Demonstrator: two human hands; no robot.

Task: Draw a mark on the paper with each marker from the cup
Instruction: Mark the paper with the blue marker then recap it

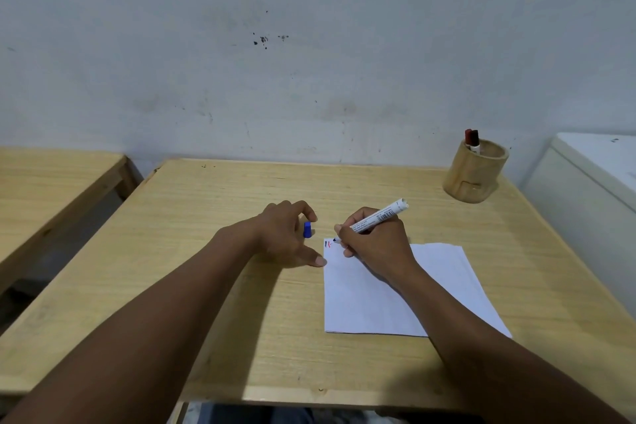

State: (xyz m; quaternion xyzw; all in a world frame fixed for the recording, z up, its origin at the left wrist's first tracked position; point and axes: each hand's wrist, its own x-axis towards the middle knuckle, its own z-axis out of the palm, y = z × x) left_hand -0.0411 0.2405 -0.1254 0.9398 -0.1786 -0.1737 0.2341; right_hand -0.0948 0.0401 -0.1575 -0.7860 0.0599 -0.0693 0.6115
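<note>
Right hand point(375, 244) grips blue marker point(378, 216), tip half hidden; left hand point(289, 234) pinches cap point(307, 229).

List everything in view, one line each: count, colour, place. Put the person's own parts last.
table: one, light wood, centre
paper: one, white, table right of centre; small marks at its top left corner
marker: one, white barrel, blue tip, in right hand
cap: one, blue, in left hand
cup: one, wooden, far right corner
markers in cup: two, red and dark caps
second table: one, wood, left
left hand: holds cap
right hand: grips marker
</note>
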